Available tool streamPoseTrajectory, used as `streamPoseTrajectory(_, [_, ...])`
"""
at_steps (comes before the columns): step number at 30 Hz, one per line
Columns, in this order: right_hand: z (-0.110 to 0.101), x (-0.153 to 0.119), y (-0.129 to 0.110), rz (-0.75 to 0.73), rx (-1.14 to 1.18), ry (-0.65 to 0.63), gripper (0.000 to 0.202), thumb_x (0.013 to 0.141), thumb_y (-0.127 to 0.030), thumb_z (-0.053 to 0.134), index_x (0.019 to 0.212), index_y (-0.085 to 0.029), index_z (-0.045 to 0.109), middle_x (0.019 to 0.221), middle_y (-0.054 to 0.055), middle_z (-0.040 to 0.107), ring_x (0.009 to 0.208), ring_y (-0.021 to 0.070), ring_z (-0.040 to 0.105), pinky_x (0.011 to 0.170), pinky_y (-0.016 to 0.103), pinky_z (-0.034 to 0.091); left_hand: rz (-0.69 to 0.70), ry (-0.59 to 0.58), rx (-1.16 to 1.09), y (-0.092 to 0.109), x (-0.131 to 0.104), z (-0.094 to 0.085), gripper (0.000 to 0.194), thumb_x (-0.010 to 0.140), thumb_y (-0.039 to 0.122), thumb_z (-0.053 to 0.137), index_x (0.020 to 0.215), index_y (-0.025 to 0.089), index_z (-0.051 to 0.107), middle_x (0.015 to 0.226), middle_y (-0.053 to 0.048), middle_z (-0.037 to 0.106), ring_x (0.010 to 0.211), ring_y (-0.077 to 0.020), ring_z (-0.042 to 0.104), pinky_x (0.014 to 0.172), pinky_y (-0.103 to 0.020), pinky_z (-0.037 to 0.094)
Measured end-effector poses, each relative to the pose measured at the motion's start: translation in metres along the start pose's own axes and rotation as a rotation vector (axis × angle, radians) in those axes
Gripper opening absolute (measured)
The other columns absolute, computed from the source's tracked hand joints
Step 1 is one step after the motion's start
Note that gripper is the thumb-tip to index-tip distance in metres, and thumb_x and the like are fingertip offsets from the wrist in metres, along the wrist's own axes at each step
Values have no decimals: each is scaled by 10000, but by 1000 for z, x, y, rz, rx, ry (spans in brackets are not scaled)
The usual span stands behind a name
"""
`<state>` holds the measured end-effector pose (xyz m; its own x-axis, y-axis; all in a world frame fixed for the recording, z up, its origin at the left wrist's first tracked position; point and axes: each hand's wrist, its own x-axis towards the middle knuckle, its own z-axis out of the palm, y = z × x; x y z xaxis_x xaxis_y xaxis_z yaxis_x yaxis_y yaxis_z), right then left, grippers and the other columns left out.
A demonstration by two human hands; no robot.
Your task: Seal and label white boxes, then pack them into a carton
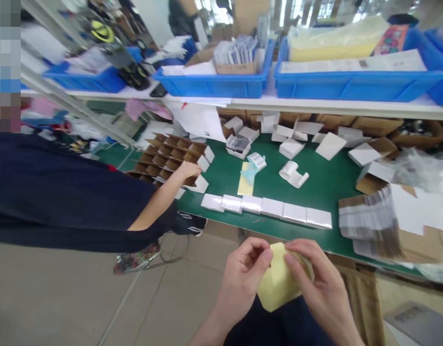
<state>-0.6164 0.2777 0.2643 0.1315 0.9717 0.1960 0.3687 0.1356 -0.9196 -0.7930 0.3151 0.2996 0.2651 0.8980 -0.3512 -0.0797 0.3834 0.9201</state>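
A pale yellow sheet (279,283) is held up in front of the table's near edge, between both hands. My left hand (245,276) pinches its upper left part between thumb and fingers. On the other side, my right hand (317,278) grips the upper right part, its thumb on the near face. Just beyond the hands, a row of several flat white boxes (272,207) lies along the front of the green table (214,182). Behind the row are a yellow strip (245,185) with a label on pale blue film (256,162), and a curled white label strip (293,175).
At the left a person in dark clothing (62,192) reaches a hand (188,170) to a divided carton (163,158). Open white boxes (290,148) stand at the back. Stacked cartons (369,221) lie right. Blue bins (214,85) line the shelf above.
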Motion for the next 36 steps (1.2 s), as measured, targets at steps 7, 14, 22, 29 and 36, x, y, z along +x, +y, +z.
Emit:
streamPoseTrajectory(7, [-2,7,15,-300,-197,-144,372,911,-388,704,1268,-297,654,1343,69,661,1212,249,660,997,313,571,43,-25,1,4,-12,-8,263,950,409,662,1012,154,643,860,3,608,776,-84,516,724,-211,407])
streamPoseTrajectory(14, [1,0,-26,68,51,-310,204,920,-410,691,1042,-247,691,867,11,743,745,175,714,657,200,571,278,131,304,19,-35,-13,168,1009,326,567,1076,232,689,1041,-20,704,974,-143,645,880,-257,491])
streamPoseTrajectory(22, [20,-3,-34,37,317,-146,68,936,-268,701,1002,-263,687,976,5,725,917,154,684,794,219,539,413,209,413,3,-36,-12,161,951,281,672,1105,308,708,1107,12,706,1013,-146,678,912,-261,553])
streamPoseTrajectory(29, [15,-9,-33,5,383,-174,145,952,-167,663,1045,-273,698,1021,23,694,960,167,665,848,281,521,351,165,371,8,-41,-6,57,948,283,677,1001,270,696,994,26,694,951,-130,672,877,-238,545])
streamPoseTrajectory(36, [14,-13,-38,47,364,-164,108,961,-199,662,1026,-278,697,972,9,684,924,156,648,824,276,497,313,120,366,14,-43,0,65,974,285,632,933,236,643,948,16,652,910,-129,638,842,-240,515])
